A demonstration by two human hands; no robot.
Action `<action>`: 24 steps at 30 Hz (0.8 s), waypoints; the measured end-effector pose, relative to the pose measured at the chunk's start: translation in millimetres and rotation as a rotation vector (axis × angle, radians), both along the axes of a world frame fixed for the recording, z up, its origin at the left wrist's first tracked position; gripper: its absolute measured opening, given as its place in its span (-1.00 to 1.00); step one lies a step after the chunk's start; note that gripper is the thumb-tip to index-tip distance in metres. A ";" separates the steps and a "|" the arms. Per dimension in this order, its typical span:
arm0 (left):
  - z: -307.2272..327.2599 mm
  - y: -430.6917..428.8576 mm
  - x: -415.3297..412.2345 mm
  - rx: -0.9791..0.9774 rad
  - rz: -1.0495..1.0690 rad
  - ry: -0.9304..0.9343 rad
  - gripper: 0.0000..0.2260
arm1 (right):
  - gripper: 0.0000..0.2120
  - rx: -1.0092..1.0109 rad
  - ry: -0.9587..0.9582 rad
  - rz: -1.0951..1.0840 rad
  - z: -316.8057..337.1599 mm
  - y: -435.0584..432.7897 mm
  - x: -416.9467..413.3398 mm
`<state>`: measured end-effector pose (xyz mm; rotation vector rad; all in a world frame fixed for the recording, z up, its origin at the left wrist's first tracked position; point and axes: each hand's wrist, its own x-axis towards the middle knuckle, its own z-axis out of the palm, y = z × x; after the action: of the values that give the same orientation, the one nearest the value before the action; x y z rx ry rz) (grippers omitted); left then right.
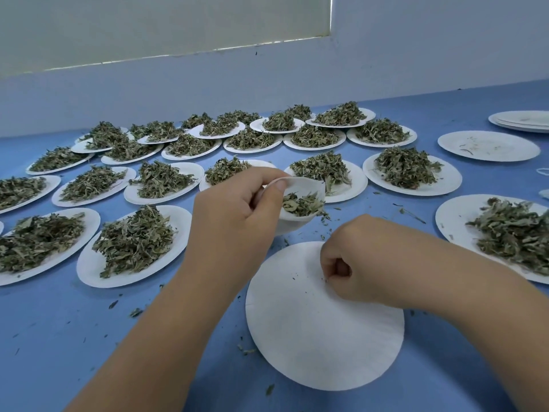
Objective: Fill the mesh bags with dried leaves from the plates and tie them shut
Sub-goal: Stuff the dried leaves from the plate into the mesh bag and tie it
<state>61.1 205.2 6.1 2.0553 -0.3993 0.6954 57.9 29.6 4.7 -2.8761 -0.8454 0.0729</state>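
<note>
Step in hand: filling, as I judge it. One bag is part loaded and the plate under the right hand is all but bare.
Left hand: the left hand (237, 212) grips the rim of the mesh bag (300, 185), thumb on the near lip and fingers curled behind it, holding the mouth open above the desk (59, 337).
Right hand: the right hand (353, 263) is clenched, its fingertips bunched down onto the emptied paper plate (320, 331). A few dark specks lie at the tips, but whether it pinches any is too small to tell.
Task's thing: the white bag hangs off the desk, beyond the emptied plate and above its far rim, with a small clump of dried leaves (303, 205) showing inside.
Relation that matters: the bag lies up and away from the right hand and slightly to its left, near but apart. The left hand already has it, so the right hand is the one to travel.
Bag's axis and facing: the mouth seems to open toward the person and a little to the right. The closed bottom sags down and to the left under the left hand, so the long axis runs on a tilt, not upright.
Next supply: a heaped plate (454, 221) sits to the right of the right hand and another heaped plate (89, 269) sits left of the left forearm. The right one is nearer the free hand.
Risk: crumbs could spill past the open lip, and loose bits already dot the desk.
</note>
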 end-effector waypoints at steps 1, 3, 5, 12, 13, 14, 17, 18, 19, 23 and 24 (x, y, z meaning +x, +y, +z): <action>-0.1 -0.1 0.0 0.004 0.000 -0.003 -0.84 | -0.83 0.007 0.008 0.002 -0.3 -0.4 -0.4; 0.3 0.2 -0.3 0.013 0.000 -0.007 -0.84 | -0.81 0.038 0.038 0.014 3.3 -3.6 -1.8; 0.9 0.4 -0.5 0.018 0.000 -0.008 -0.82 | -0.88 0.172 0.111 0.026 12.0 -10.6 -3.6; -2.1 -4.9 -2.0 0.077 -0.037 -0.025 -0.84 | -0.91 0.899 -0.180 0.083 28.6 -18.5 -5.7; -2.7 -6.1 -2.1 0.093 -0.041 -0.034 -0.83 | -0.93 0.863 -0.263 0.050 26.0 -14.8 -3.9; -3.1 -7.2 -2.1 0.107 -0.042 -0.045 -0.83 | -0.94 0.809 -0.334 0.019 23.0 -10.8 -1.9; -3.6 -8.5 -1.6 0.125 -0.040 -0.057 -0.83 | -0.89 0.740 -0.384 -0.057 14.8 -1.5 3.6; -3.7 -8.0 -1.4 0.123 -0.041 -0.053 -0.83 | -0.88 0.748 -0.372 -0.075 13.5 -0.6 4.2; -3.5 -7.1 -1.5 0.117 -0.043 -0.046 -0.83 | -0.87 0.761 -0.367 -0.088 13.3 -0.6 4.4; -1.9 -3.6 -1.9 0.068 -0.045 -0.014 -0.82 | -0.86 0.850 -0.335 -0.152 19.0 -5.7 2.9; -1.5 -3.2 -1.8 0.043 -0.045 -0.008 -0.82 | -0.84 0.868 -0.304 -0.175 20.3 -6.3 2.6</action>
<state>59.3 202.0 4.6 2.0783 -0.4681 0.6736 60.6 23.4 25.0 -2.1288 -0.4775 -0.6057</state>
